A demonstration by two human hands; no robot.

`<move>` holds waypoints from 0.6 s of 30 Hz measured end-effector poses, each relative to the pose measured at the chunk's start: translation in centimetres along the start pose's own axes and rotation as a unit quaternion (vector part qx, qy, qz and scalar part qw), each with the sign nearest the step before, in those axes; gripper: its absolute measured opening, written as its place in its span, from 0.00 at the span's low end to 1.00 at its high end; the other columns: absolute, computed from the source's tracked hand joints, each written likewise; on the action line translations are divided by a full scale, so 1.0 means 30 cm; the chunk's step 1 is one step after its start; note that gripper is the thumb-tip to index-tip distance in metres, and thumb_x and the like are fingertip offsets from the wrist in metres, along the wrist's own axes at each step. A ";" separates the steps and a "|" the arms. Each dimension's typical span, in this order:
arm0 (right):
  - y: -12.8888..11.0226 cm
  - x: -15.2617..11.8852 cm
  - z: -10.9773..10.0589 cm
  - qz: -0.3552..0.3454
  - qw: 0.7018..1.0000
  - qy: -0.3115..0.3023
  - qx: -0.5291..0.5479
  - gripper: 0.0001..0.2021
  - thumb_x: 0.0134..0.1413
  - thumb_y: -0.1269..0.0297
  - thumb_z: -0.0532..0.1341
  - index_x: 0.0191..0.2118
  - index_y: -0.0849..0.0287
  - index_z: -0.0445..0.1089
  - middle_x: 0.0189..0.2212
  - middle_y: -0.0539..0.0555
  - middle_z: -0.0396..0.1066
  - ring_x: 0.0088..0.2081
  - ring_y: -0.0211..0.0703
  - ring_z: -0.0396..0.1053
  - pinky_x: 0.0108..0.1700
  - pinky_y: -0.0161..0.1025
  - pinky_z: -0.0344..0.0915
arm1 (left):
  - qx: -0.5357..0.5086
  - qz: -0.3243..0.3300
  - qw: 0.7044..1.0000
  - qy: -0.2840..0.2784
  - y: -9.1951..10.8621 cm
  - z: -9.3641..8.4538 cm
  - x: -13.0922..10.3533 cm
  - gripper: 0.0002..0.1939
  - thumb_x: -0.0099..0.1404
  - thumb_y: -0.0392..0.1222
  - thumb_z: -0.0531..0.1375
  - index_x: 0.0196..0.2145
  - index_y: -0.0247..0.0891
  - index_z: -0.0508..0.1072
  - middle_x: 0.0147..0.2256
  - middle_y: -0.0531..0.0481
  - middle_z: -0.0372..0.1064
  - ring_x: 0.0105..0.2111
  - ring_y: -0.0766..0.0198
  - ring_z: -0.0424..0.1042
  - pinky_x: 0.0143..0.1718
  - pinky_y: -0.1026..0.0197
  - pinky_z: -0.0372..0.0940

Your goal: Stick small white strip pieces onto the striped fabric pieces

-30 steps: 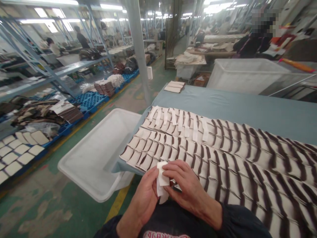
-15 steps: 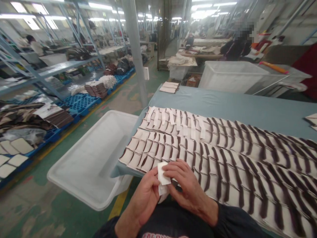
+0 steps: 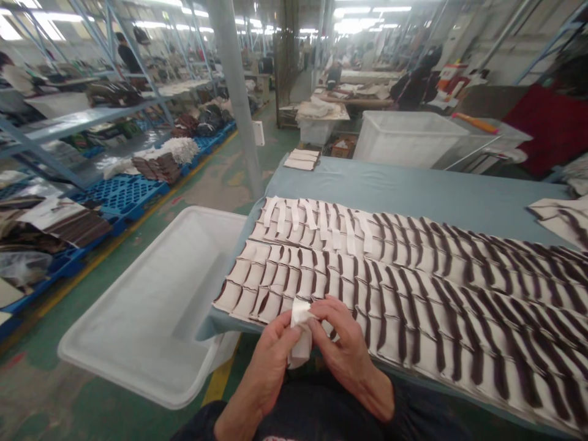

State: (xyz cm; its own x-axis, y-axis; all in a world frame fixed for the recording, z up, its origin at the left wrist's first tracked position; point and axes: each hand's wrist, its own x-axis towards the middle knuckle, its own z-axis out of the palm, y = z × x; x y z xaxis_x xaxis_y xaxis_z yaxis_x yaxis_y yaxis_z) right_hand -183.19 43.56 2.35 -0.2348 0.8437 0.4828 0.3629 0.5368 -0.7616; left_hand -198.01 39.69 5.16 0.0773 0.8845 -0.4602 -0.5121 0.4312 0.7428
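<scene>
Between my hands is a bundle of white strips [image 3: 301, 346], held just off the table's near edge. My left hand [image 3: 269, 352] is closed round its left side, thumb on top. My right hand [image 3: 344, 340] pinches the upper part, where a strip is lifted and bent. Beyond them, rows of overlapping cream fabric pieces with dark brown edges [image 3: 316, 278] cover much of the blue-green table [image 3: 367, 177]. Several loose white strips [image 3: 323, 222] lie across the far row at its left end.
A large white plastic bin [image 3: 124, 318] stands against the table's left end. Another white bin [image 3: 404, 135] is behind the table. A small stack of cream pieces [image 3: 302, 159] sits at the far left corner. A grey post [image 3: 236, 92] rises behind that corner.
My right fingers have gone from lying flat over the white bundle to pinching and bending up its top strip. The view has turned slightly to the right.
</scene>
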 end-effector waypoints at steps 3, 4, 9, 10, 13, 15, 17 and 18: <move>-0.002 -0.005 0.010 0.136 0.990 0.003 0.036 0.11 0.66 0.58 0.59 0.33 0.54 0.71 0.30 0.53 0.74 0.34 0.46 0.73 0.36 0.41 0.73 | 0.057 0.020 0.998 0.012 -0.024 -0.014 0.018 0.27 0.61 0.52 0.70 0.53 0.34 0.79 0.39 0.45 0.82 0.34 0.61 0.74 0.38 0.63 0.66; -0.002 -0.005 0.010 0.186 0.981 -0.006 0.058 0.12 0.66 0.55 0.59 0.33 0.54 0.72 0.29 0.52 0.73 0.31 0.45 0.72 0.31 0.39 0.72 | 0.073 0.025 0.997 0.010 -0.029 -0.018 0.023 0.27 0.62 0.54 0.69 0.54 0.34 0.79 0.39 0.44 0.82 0.33 0.61 0.75 0.37 0.63 0.66; 0.007 0.036 -0.040 0.280 0.952 0.011 0.125 0.19 0.63 0.45 0.59 0.32 0.56 0.71 0.24 0.50 0.71 0.26 0.40 0.68 0.26 0.34 0.67 | 0.130 0.013 0.991 0.000 -0.036 -0.028 0.026 0.31 0.62 0.61 0.67 0.52 0.34 0.79 0.39 0.41 0.83 0.32 0.56 0.78 0.39 0.59 0.69; 0.017 0.052 -0.061 0.280 0.952 0.024 0.125 0.20 0.62 0.44 0.60 0.32 0.56 0.71 0.24 0.50 0.70 0.26 0.40 0.67 0.26 0.34 0.66 | 0.140 0.010 0.990 -0.005 -0.036 -0.027 0.024 0.32 0.61 0.63 0.67 0.52 0.33 0.79 0.38 0.41 0.83 0.33 0.55 0.79 0.39 0.58 0.70; 0.074 0.116 -0.146 0.285 0.947 0.066 0.134 0.21 0.59 0.41 0.62 0.33 0.57 0.71 0.24 0.50 0.69 0.26 0.39 0.66 0.28 0.35 0.67 | 0.175 -0.002 0.984 -0.030 -0.045 -0.012 0.009 0.32 0.60 0.66 0.66 0.49 0.35 0.81 0.38 0.41 0.83 0.35 0.53 0.79 0.39 0.57 0.70; 0.135 0.168 -0.220 0.287 0.944 0.090 0.139 0.23 0.56 0.39 0.64 0.33 0.58 0.70 0.25 0.51 0.70 0.27 0.40 0.68 0.30 0.36 0.71 | 0.187 -0.018 0.981 -0.045 -0.061 0.008 -0.004 0.31 0.59 0.67 0.66 0.46 0.37 0.82 0.38 0.41 0.83 0.36 0.52 0.80 0.39 0.58 0.69; 0.207 0.225 -0.305 0.292 0.941 0.106 0.133 0.24 0.54 0.38 0.64 0.32 0.57 0.69 0.24 0.50 0.70 0.26 0.40 0.69 0.29 0.37 0.72 | 0.185 -0.038 0.980 -0.058 -0.085 0.034 -0.015 0.32 0.56 0.69 0.67 0.42 0.37 0.83 0.37 0.41 0.83 0.35 0.53 0.79 0.38 0.58 0.69; 0.243 0.254 -0.351 0.292 0.942 0.111 0.124 0.24 0.54 0.37 0.63 0.31 0.57 0.68 0.23 0.49 0.69 0.25 0.39 0.68 0.28 0.37 0.72 | 0.180 -0.047 0.981 -0.058 -0.099 0.049 -0.019 0.32 0.55 0.70 0.68 0.41 0.38 0.83 0.36 0.41 0.83 0.34 0.53 0.79 0.37 0.57 0.68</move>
State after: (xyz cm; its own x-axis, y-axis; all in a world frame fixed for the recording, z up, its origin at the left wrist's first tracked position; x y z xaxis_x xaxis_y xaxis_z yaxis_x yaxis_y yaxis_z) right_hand -172.85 53.93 5.02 0.1445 0.9895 0.0073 0.1432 -0.0136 -0.9896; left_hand -195.29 38.16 3.94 0.2182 0.8426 -0.4923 -0.1635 0.5289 0.8328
